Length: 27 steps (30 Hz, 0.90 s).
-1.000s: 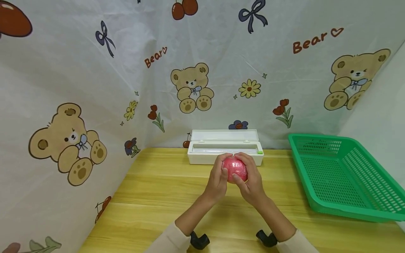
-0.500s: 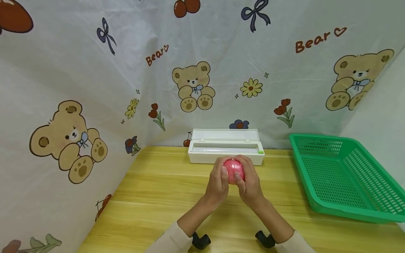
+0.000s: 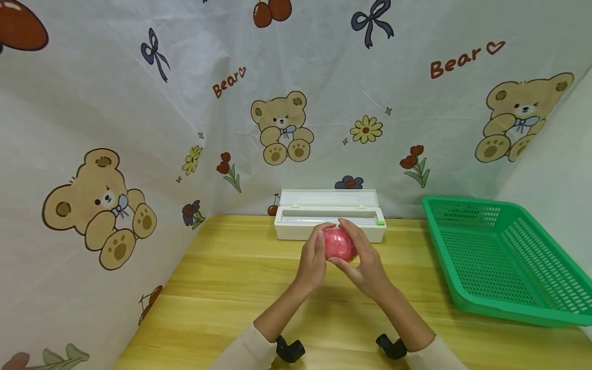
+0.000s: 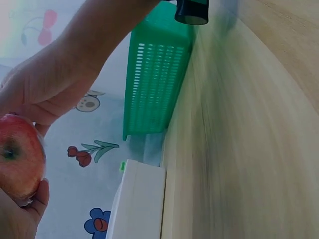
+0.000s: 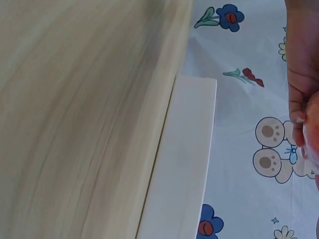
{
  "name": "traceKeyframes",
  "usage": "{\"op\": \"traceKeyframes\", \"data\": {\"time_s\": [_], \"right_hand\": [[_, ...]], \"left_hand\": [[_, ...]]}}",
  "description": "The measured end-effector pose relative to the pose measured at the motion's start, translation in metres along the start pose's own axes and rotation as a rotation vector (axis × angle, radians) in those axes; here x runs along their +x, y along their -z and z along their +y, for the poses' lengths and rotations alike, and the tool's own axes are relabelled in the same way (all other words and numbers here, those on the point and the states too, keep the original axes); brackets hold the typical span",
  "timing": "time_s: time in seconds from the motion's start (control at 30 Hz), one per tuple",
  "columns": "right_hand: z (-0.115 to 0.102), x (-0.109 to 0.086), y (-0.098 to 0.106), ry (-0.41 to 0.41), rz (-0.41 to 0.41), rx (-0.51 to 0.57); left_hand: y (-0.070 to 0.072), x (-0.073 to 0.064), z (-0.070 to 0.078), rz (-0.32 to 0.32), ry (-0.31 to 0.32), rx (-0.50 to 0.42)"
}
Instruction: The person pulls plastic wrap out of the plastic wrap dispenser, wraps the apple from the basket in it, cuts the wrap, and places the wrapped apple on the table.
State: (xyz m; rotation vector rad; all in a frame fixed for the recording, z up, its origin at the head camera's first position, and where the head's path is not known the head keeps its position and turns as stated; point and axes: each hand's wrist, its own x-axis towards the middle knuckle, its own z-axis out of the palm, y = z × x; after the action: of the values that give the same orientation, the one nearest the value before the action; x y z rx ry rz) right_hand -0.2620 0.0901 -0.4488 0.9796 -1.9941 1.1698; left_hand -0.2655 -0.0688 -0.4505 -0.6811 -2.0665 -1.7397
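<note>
A red apple [image 3: 339, 244], shiny with clear film over its skin, is held up above the table between both hands. My left hand [image 3: 312, 262] grips its left side, fingers and thumb curved along it. From the right, my right hand [image 3: 370, 267] holds it, with its thumb under the lower edge and fingers over the top. In the left wrist view the dark hollow at the end of the apple [image 4: 15, 154] shows, with film at its edges. Only a slice of the apple [image 5: 313, 129] appears in the right wrist view.
Behind the hands, a white cling film box [image 3: 330, 231] stands with its lid up and a green slider at its right end. A green plastic basket [image 3: 462, 295] sits on the right of the wooden table [image 3: 222, 293]. Bear-printed cloth [image 3: 185, 103] hangs behind and at left.
The right thumb has slid from the apple's front down to its lower edge, and the right fingers have spread. The left thumb has shifted up; the apple has moved slightly left.
</note>
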Motion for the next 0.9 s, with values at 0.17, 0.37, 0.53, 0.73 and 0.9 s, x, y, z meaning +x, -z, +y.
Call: {"op": "traceKeyframes", "data": {"time_s": [0.17, 0.37, 0.53, 0.73, 0.9], "right_hand": [[0.003, 0.001, 0.002, 0.06, 0.014, -0.017], [0.003, -0.001, 0.001, 0.009, -0.023, -0.024], [-0.002, -0.003, -0.003, -0.059, -0.011, -0.002], [-0.008, -0.002, -0.005, -0.098, -0.005, -0.045], [-0.008, -0.002, -0.009, -0.125, 0.017, -0.067]], "left_hand": [[0.002, 0.003, 0.002, -0.043, 0.082, -0.062], [0.003, 0.001, 0.002, -0.066, -0.015, -0.012], [0.004, 0.0, -0.001, -0.07, -0.237, 0.155], [0.001, 0.001, -0.003, -0.036, -0.291, 0.179], [-0.001, 0.0, -0.006, -0.007, -0.262, 0.171]]}}
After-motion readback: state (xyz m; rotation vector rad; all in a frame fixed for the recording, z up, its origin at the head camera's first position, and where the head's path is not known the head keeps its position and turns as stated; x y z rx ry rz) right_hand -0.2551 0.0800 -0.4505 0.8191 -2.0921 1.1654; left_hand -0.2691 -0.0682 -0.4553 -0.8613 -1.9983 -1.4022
